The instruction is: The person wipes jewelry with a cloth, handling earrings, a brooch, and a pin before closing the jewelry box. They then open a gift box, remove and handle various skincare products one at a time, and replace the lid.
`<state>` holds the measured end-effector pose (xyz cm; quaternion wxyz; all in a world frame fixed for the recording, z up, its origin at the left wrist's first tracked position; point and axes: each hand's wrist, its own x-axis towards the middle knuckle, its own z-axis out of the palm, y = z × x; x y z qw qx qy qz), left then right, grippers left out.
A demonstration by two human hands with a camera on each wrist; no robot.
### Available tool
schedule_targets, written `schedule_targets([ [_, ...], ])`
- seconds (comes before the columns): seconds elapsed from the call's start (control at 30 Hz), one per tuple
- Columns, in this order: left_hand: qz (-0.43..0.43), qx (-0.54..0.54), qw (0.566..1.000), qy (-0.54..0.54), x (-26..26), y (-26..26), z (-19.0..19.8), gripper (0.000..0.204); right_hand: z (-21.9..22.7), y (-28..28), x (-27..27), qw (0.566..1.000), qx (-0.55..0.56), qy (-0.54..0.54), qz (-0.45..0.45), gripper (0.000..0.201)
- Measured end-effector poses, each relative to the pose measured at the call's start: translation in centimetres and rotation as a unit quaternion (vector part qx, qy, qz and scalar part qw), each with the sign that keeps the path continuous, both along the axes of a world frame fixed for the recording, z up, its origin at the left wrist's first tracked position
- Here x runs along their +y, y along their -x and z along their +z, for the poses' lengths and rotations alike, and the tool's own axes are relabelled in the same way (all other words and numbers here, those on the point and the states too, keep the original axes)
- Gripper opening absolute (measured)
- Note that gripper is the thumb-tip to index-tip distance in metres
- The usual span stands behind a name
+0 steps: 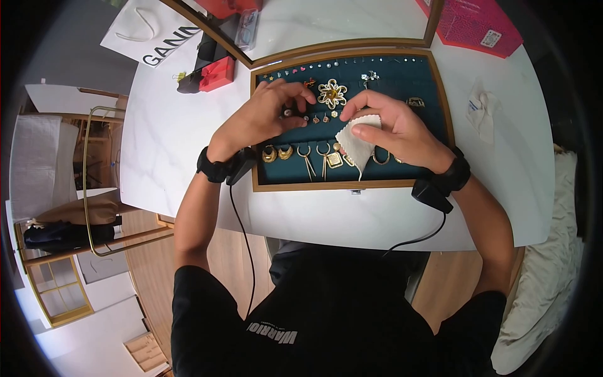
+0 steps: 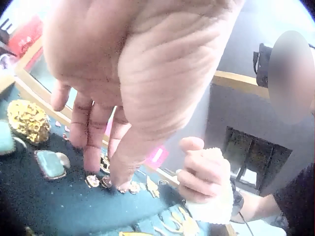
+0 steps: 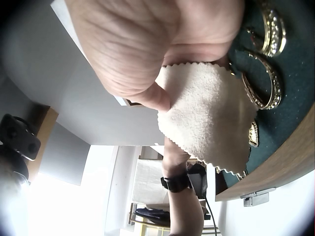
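Note:
A framed jewellery box (image 1: 352, 186) with a dark green lining lies open on the table. Over its left part is my left hand (image 1: 251, 116), fingers bent and spaced from the thumb. In the left wrist view, the fingertips of this hand (image 2: 162, 64) reach down to a row of small earrings (image 2: 92, 181); whether one is gripped is unclear. My right hand (image 1: 402, 129) pinches a cream cloth (image 1: 361, 141) with scalloped edges between thumb and fingers, above the lower right part. The cloth (image 3: 202, 113) hangs beside hoop earrings (image 3: 268, 88) in the right wrist view. A flower brooch (image 1: 331, 93) lies between both hands.
The box's glass lid (image 1: 339, 45) stands raised at the back. A red gift box (image 1: 217, 73) and a white paper bag (image 1: 151, 34) are at the back left. A pink box (image 1: 480, 28) sits back right, with a crumpled clear packet (image 1: 482, 108) nearer.

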<state>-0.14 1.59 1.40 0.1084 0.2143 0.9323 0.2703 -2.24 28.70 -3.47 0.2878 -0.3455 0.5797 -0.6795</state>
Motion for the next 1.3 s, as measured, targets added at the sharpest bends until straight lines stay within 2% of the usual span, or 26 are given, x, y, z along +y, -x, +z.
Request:
schedule_targets([
  [0.2,-0.049,0.069,0.996,0.025,-0.2,0.6,-1.4,0.034,0.1,0.0,0.0,1.000,0.005,-0.011,0.000,0.023],
  [0.27,0.037,0.060,0.997,-0.014,-0.1,1.0,-1.1,0.026,0.3,0.0,0.1,1.000,0.003,-0.021,-0.001,0.023],
  [0.37,0.070,0.075,0.992,-0.070,0.5,0.7,-0.4,0.019,0.5,0.0,0.0,1.000,-0.022,-0.018,0.005,0.022],
  [0.43,0.050,0.081,0.990,-0.108,0.6,0.7,0.0,0.020,0.4,0.0,-0.1,0.999,-0.050,-0.021,0.003,0.020],
  [0.5,0.031,0.086,0.985,-0.148,0.9,0.7,0.4,0.020,0.3,0.2,-0.1,0.999,-0.022,-0.025,-0.018,0.019],
  [0.57,0.003,0.044,0.966,-0.257,1.8,0.6,0.8,0.023,0.4,0.3,0.0,0.999,0.008,-0.032,-0.040,0.019],
  [0.6,0.001,0.044,0.964,-0.263,2.1,0.5,0.9,0.023,0.5,0.2,0.0,0.997,0.015,-0.033,-0.063,0.018],
  [0.67,-0.016,-0.028,0.941,-0.337,2.6,0.3,0.9,0.025,0.5,0.2,0.0,0.995,0.024,-0.040,-0.088,0.017],
  [0.77,-0.014,-0.067,0.929,-0.364,3.1,0.6,0.6,0.027,0.5,0.4,0.0,0.992,0.030,-0.032,-0.122,0.019],
  [0.8,-0.011,-0.073,0.924,-0.375,3.2,0.8,0.5,0.028,0.7,0.3,0.0,0.991,-0.028,-0.026,-0.129,0.022],
  [0.83,-0.011,-0.072,0.922,-0.381,3.3,1.0,0.3,0.028,0.9,0.2,0.1,0.987,-0.086,-0.020,-0.135,0.024],
  [0.97,-0.023,-0.052,0.935,-0.351,3.3,1.3,-0.4,0.028,1.0,0.1,-0.1,0.985,-0.077,-0.025,-0.154,0.028],
  [1.07,-0.032,-0.030,0.942,-0.334,3.9,1.1,-0.7,0.030,1.0,0.6,0.3,0.982,-0.099,-0.075,-0.139,0.026],
  [1.13,-0.013,-0.032,0.943,-0.332,4.2,1.0,-0.9,0.031,-0.1,0.7,0.2,0.988,-0.024,-0.014,-0.155,0.022],
  [1.3,0.013,-0.031,0.941,-0.337,4.4,0.9,-1.1,0.031,0.3,0.6,0.3,0.984,-0.045,-0.005,-0.171,0.017],
])
